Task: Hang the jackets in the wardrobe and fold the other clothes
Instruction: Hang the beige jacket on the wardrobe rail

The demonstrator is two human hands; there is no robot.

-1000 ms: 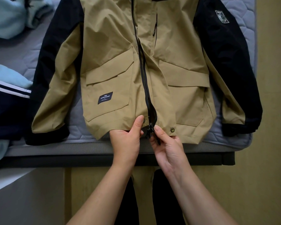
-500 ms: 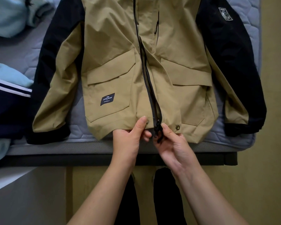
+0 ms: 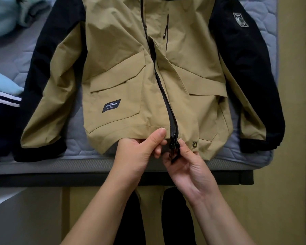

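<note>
We are pinching the jacket [image 3: 124, 71] hem with our left hand [image 3: 138, 154] and its zipper pull [image 3: 174, 149] with our right hand [image 3: 185, 165]; zipping, hanging and folding are all remaining.

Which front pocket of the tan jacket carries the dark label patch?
The lower pocket above the left hand; the opposite pocket is plain.
</note>
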